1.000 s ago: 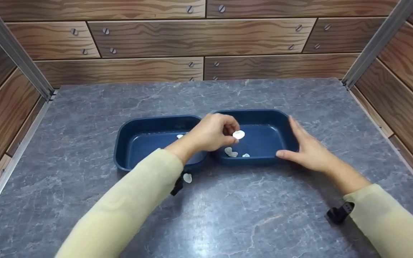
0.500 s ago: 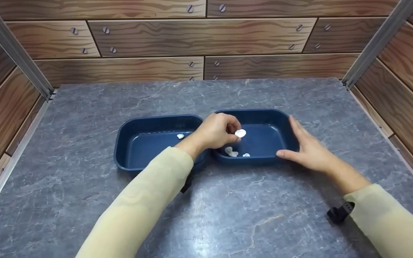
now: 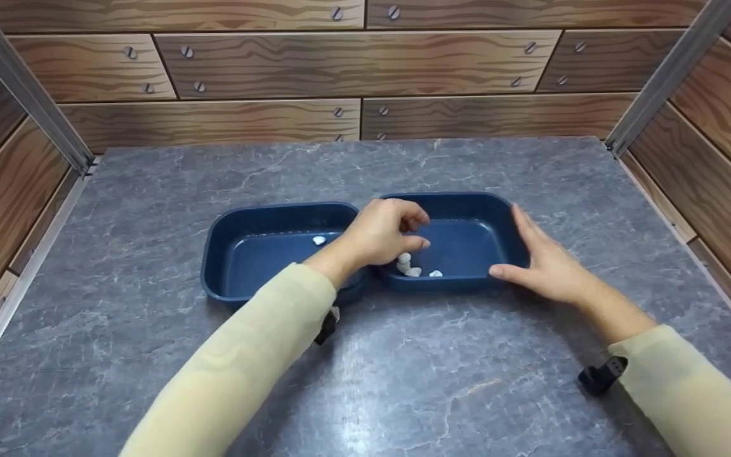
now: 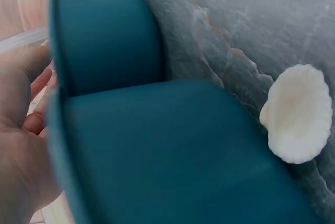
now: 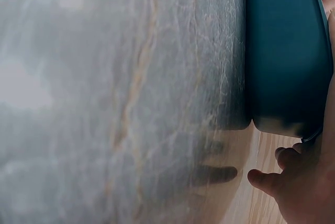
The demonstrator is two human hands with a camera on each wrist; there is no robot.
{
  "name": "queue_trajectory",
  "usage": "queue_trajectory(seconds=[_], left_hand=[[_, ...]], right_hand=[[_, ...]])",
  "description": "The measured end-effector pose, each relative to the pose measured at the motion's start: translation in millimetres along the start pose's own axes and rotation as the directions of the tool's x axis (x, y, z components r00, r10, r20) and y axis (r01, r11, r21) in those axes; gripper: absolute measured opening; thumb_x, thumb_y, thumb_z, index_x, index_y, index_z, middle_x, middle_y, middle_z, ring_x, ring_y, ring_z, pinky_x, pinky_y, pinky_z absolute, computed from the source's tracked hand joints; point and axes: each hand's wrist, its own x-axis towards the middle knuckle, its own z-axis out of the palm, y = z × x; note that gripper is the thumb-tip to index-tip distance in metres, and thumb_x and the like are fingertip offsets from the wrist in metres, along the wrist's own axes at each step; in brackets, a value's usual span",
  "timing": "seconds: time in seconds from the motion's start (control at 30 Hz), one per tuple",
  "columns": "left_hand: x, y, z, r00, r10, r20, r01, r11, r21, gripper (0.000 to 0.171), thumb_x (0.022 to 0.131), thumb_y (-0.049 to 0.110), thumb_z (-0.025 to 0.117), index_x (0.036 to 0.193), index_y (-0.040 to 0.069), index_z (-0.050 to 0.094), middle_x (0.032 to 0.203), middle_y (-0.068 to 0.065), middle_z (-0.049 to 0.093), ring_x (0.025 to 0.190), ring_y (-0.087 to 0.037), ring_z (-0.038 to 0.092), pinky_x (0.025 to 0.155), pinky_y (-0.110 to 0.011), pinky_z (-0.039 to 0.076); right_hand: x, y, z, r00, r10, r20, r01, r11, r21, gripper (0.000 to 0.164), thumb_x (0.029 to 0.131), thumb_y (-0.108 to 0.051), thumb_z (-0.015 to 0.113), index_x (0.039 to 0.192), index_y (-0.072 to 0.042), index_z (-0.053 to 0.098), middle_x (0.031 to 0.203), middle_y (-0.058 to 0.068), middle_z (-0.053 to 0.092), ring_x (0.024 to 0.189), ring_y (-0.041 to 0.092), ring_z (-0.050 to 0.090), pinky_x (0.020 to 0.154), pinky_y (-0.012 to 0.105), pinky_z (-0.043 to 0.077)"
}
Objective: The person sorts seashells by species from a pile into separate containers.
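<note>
My left hand (image 3: 379, 232) hovers over the left end of the right blue tray (image 3: 441, 285), thumb and fingers parted with nothing between them. Below it, several white seashells (image 3: 412, 271) lie near that tray's front left corner. My right hand (image 3: 547, 267) rests against the tray's right end, thumb at the front rim and fingers straight along the side. One shell (image 3: 319, 240) sits in the left blue tray (image 3: 233, 298), partly behind my left forearm. In the left wrist view, another ribbed shell (image 4: 299, 114) lies on the table in front of the trays.
The two trays stand side by side on a grey marbled table (image 3: 454, 381). Wood-patterned walls (image 3: 353, 66) close off the back and sides, with metal posts (image 3: 676, 79) at the corners. A black wrist camera (image 3: 602, 376) hangs by the right sleeve.
The white shell that my left fingertips pinched has been let go and now lies with the shells in the right tray. My right hand has stayed in place.
</note>
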Motion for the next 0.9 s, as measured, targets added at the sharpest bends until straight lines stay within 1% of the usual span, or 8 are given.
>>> queue_trajectory(seconds=[0.07,0.13,0.27,0.43,0.63,0.77,0.83,0.9], left_hand=[[-7.3,4.2,-4.0,1.0,0.024,-0.008,-0.024,1.0,-0.019,0.034,0.098,0.023,0.081,0.129,0.009,0.075,0.118,-0.01,0.073,0.11,-0.025,0.068,0.095,-0.033,0.054],[-16.3,8.2,-8.2,0.998,0.056,-0.024,-0.056,0.998,-0.025,0.034,0.098,0.024,0.081,0.129,0.01,0.075,0.117,-0.007,0.073,0.109,-0.022,0.068,0.095,-0.032,0.054],[-38.7,15.1,-16.8,0.99,0.126,-0.065,-0.129,0.991,-0.046,0.033,0.097,0.023,0.081,0.127,0.01,0.075,0.116,-0.005,0.072,0.106,-0.017,0.067,0.094,-0.03,0.055],[-70.5,18.5,-24.2,0.97,0.212,-0.123,-0.222,0.972,-0.08,0.03,0.096,0.02,0.083,0.124,0.009,0.077,0.112,-0.003,0.073,0.103,-0.015,0.068,0.095,-0.032,0.056],[-113.1,12.4,-25.2,0.937,0.292,-0.193,-0.314,0.945,-0.09,0.03,0.092,0.017,0.086,0.119,0.008,0.078,0.107,-0.002,0.075,0.099,-0.015,0.069,0.092,-0.03,0.058],[-140.4,4.6,-22.7,0.926,0.304,-0.222,-0.331,0.939,-0.095,0.03,0.09,0.016,0.088,0.118,0.008,0.078,0.104,-0.002,0.075,0.096,-0.017,0.07,0.086,-0.032,0.06],[-152.3,-0.4,-21.2,0.928,0.291,-0.233,-0.321,0.942,-0.099,0.03,0.09,0.018,0.088,0.117,0.01,0.079,0.103,0.001,0.075,0.094,-0.018,0.07,0.083,-0.034,0.061],[-162.5,-6.5,-19.6,0.933,0.27,-0.24,-0.302,0.947,-0.107,0.029,0.09,0.019,0.088,0.117,0.012,0.08,0.103,0.004,0.074,0.093,-0.017,0.07,0.081,-0.035,0.061]], right_hand=[[0.4,-0.1,-0.2,1.0,0.003,0.003,-0.003,1.0,-0.002,0.122,0.093,-0.05,0.079,0.171,-0.012,-0.006,0.174,0.027,0.002,0.157,0.053,0.01,0.123,0.071,0.015],[0.6,0.1,-0.4,1.0,0.004,0.004,-0.004,1.0,-0.003,0.122,0.093,-0.05,0.079,0.171,-0.012,-0.006,0.174,0.027,0.002,0.157,0.053,0.01,0.123,0.071,0.015],[0.7,0.8,-0.9,1.0,-0.002,0.0,0.002,1.0,-0.003,0.122,0.093,-0.049,0.079,0.171,-0.011,-0.006,0.174,0.027,0.001,0.157,0.053,0.01,0.123,0.071,0.015],[-0.1,1.6,-1.2,1.0,-0.008,-0.009,0.008,1.0,-0.003,0.121,0.093,-0.049,0.079,0.171,-0.011,-0.005,0.175,0.026,0.002,0.158,0.052,0.01,0.123,0.07,0.015],[-1.1,0.0,-0.8,1.0,0.0,-0.002,0.0,1.0,-0.001,0.121,0.093,-0.049,0.079,0.171,-0.013,-0.005,0.175,0.026,0.003,0.158,0.052,0.01,0.123,0.071,0.016],[-1.1,-0.5,-0.8,1.0,0.001,0.0,-0.001,1.0,-0.007,0.121,0.093,-0.05,0.079,0.171,-0.012,-0.006,0.175,0.027,0.002,0.158,0.053,0.011,0.123,0.071,0.016],[-1.1,-0.5,-0.9,1.0,0.001,0.0,-0.001,1.0,-0.008,0.121,0.093,-0.05,0.079,0.171,-0.012,-0.006,0.175,0.027,0.002,0.157,0.053,0.011,0.123,0.071,0.016],[-1.5,-0.1,-0.7,1.0,0.002,0.001,-0.002,1.0,-0.007,0.121,0.093,-0.049,0.079,0.171,-0.012,-0.006,0.175,0.027,0.002,0.157,0.053,0.011,0.122,0.071,0.016]])
